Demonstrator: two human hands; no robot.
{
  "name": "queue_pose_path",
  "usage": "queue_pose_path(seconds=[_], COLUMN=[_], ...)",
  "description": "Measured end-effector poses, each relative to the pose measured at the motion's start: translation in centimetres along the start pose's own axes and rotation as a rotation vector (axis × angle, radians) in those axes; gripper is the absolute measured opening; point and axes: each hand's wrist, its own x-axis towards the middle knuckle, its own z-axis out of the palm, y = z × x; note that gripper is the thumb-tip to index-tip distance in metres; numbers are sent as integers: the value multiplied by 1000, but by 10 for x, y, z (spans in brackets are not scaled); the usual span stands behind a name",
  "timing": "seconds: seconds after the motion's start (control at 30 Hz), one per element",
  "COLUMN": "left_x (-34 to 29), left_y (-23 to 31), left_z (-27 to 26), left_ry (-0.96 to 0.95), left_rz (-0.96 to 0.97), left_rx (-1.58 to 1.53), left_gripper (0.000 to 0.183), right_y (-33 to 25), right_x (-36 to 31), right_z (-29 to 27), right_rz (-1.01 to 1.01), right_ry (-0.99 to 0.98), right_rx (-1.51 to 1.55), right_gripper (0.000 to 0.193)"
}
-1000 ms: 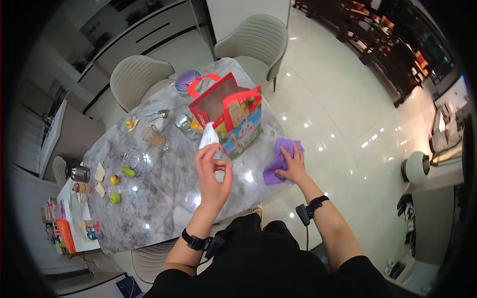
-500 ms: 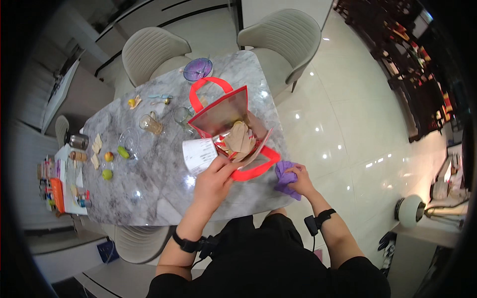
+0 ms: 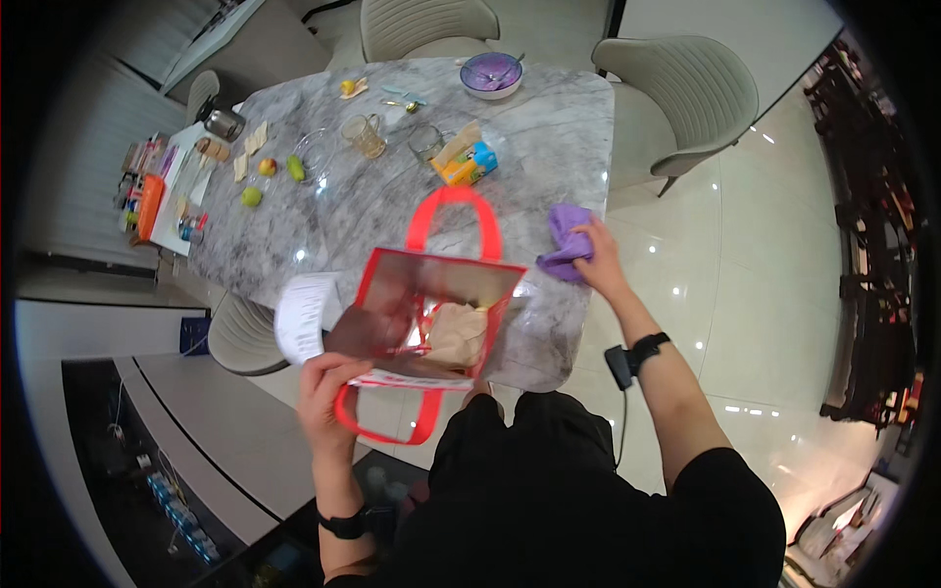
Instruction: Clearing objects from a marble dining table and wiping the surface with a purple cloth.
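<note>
My left hand (image 3: 323, 394) is closed on the near rim of a red-handled shopping bag (image 3: 439, 278), beside a long white printed paper slip (image 3: 300, 318) that hangs at the bag's left. The bag gapes upward, tilted over the near edge of the table, with a silvery lining. Inside it lie crumpled tan paper (image 3: 457, 333) and some red-marked wrapping. Out to the right, my right hand (image 3: 602, 257) presses a bunched purple cloth (image 3: 566, 237) onto the tabletop near its right edge, fingers curled over it.
On the marble table (image 3: 392, 220) stand a purple bowl (image 3: 492, 72), a glass mug (image 3: 366, 135), another glass (image 3: 425, 143) and a blue-yellow tissue pack (image 3: 468, 165). Fruit, including a green apple (image 3: 251, 197), lies left. Chairs (image 3: 686, 98) surround the table.
The bag has come left and toward me in my left hand, uncovering the tissue pack behind it. My right hand has pushed the purple cloth farther up the table. The view has shifted.
</note>
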Motion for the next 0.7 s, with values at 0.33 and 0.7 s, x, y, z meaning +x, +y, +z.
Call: queue_pose_path(seconds=[0.33, 0.7], left_x=[-106, -156], left_y=[7, -1], left_z=[-95, -114], left_ry=[385, 531], left_rz=[-150, -181], left_rx=[433, 609], left_gripper=[19, 17], right_y=[-36, -61], right_x=[-57, -126], right_z=[68, 56], right_rz=[-149, -559], right_ry=[-435, -852], right_rx=[-240, -69], right_gripper=[52, 44])
